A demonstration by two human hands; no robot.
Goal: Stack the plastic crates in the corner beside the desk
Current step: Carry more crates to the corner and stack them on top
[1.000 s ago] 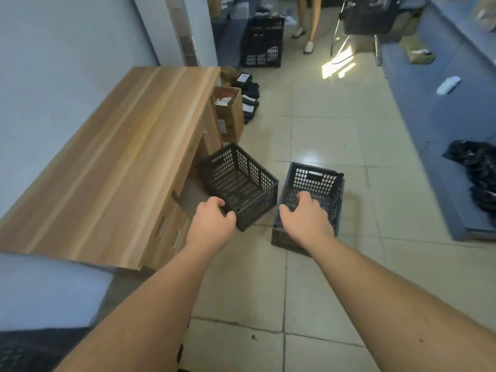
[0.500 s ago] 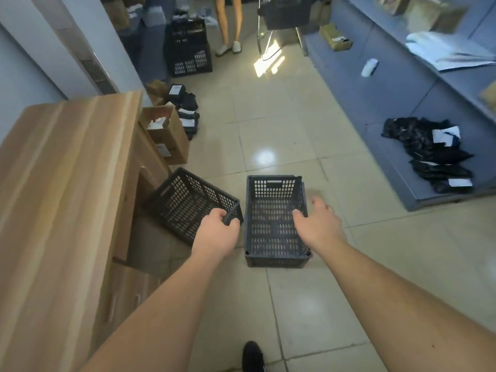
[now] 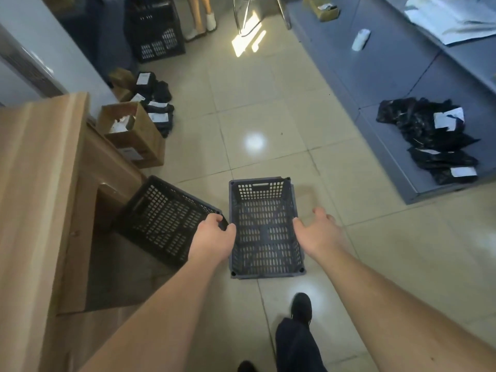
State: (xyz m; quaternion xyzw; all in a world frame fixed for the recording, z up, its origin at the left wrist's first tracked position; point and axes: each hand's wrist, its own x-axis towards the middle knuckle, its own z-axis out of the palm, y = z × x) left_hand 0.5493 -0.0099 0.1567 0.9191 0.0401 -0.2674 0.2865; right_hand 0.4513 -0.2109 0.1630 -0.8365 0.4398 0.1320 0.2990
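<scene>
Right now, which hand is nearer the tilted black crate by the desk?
Left. The left hand grips the tilted black crate at its near corner; the right hand hovers open beyond the grey crate.

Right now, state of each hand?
Left hand: closed on the rim of the black crate.
Right hand: open, fingers spread beside the grey crate, holding nothing.
</scene>
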